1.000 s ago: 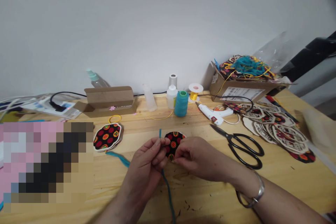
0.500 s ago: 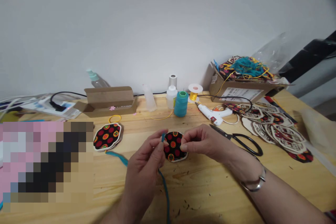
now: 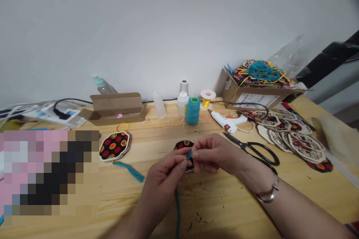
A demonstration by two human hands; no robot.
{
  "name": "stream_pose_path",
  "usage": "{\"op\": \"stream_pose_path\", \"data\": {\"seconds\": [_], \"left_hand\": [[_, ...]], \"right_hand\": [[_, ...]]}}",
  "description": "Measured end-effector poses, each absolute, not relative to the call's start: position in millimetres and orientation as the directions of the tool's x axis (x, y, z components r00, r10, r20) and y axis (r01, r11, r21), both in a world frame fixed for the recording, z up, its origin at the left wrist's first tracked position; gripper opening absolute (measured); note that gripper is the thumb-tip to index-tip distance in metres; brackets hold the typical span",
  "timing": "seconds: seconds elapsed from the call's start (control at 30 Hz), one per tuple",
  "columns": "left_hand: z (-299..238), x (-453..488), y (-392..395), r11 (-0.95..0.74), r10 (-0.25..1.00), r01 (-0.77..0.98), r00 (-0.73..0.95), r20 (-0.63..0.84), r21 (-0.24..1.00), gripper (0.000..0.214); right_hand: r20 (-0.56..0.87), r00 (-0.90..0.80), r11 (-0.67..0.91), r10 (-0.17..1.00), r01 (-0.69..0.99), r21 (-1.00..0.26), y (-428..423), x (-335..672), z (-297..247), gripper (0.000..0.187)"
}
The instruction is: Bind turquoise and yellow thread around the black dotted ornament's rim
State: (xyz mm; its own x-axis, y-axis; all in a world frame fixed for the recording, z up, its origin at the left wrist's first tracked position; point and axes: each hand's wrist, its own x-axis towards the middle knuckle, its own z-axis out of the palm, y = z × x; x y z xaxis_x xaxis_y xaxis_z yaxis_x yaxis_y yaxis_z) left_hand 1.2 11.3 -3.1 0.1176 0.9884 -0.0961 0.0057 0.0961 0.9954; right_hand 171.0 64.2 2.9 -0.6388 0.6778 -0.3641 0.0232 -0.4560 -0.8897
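Teal cord (image 3: 177, 209), left grip (image 3: 166, 181) and right grip (image 3: 214, 154) pinching it, lower end cut off, patterned piece (image 3: 182, 144) part-hidden.

Soft lt, btm L pixelated.

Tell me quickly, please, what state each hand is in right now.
Left hand: closed, pinching the teal strand between thumb and fingers.
Right hand: closed, thumb and forefinger pinching at the strand's short upper end.

A plain gray wall (image 3: 168, 26) stands behind the wooden bench (image 3: 230, 194), with soft light on it. Past the bench's right end slants a black bar (image 3: 333, 58), maybe a stand.
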Motion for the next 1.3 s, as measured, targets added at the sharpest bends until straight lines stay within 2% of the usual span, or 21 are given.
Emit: {"op": "stream_pose_path", "data": {"seconds": [0.13,0.27,0.37,0.47,0.53,0.63,1.1,1.2,1.3], "left_hand": [[-7.4,0.1,11.2,0.159,0.984,-0.022,0.089,-0.157,0.987,0.012],[-14.1,-1.7,13.2,0.225,0.974,-0.194,0.006,-0.228,0.955,0.013],[-15.8,-2.7,16.8,0.220,0.965,-0.320,-0.065,-0.253,0.921,0.014],[-14.2,-3.4,19.8,0.187,0.959,-0.386,-0.129,-0.253,0.903,0.014],[-13.0,-3.6,21.0,0.178,0.953,-0.408,-0.156,-0.260,0.896,0.014],[-12.5,-3.8,22.1,0.170,0.948,-0.416,-0.180,-0.264,0.893,0.013],[-16.7,-6.7,23.1,0.140,0.922,-0.434,-0.270,-0.277,0.890,0.015],[-13.4,-5.6,22.1,0.076,0.915,-0.392,-0.339,-0.221,0.917,0.016],[-10.3,-3.5,19.2,0.039,0.945,-0.369,-0.288,-0.154,0.929,0.019]], "right_hand": [[-0.386,-0.618,-0.453,0.685,0.053,-0.890,63.7,169.7,2.8,0.019],[-0.387,-0.568,-0.423,0.726,0.075,-0.903,66.7,170.0,4.3,0.021],[-0.374,-0.534,-0.330,0.758,0.181,-0.926,71.0,175.4,7.4,0.021],[-0.334,-0.514,-0.173,0.790,0.336,-0.926,75.7,185.7,10.7,0.021],[-0.311,-0.489,-0.094,0.815,0.419,-0.903,78.8,193.5,12.1,0.021],[-0.288,-0.421,-0.056,0.860,0.484,-0.874,82.9,203.0,14.0,0.023],[-0.159,-0.239,-0.014,0.958,0.515,-0.857,92.8,241.4,26.9,0.026],[-0.031,-0.235,0.121,0.972,0.605,-0.787,89.6,231.7,23.8,0.023],[0.121,-0.432,0.391,0.894,0.616,-0.684,77.1,209.0,18.1,0.017]]}}
